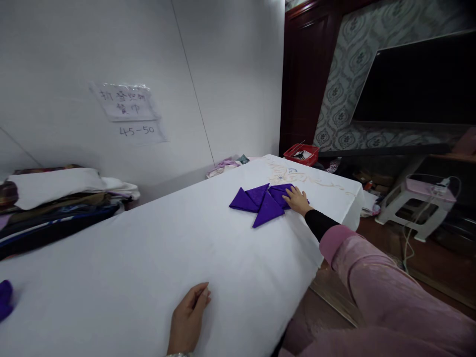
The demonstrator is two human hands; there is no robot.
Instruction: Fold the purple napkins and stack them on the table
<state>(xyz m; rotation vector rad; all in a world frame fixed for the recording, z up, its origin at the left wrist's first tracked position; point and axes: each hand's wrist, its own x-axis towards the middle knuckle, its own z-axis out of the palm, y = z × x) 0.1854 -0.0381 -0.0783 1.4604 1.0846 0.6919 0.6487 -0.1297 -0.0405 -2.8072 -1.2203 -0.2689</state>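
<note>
A deep purple folded cloth lies on the white tablecloth, with pointed triangular flaps spreading to the left and front. At its right end, my right hand lies on the fabric, fingers spread and nothing gripped. My left hand rests at the near edge, well apart from the folded cloth. Its fingers are curled together against the thumb, and nothing shows in them. Part of another purple cloth is cut off by the left border.
Stacked clothes and fabrics sit against the wall at left. A red basket stands past the table's far end, near crumpled lilac fabric. On the floor at right, a white stool carries a power strip with cables.
</note>
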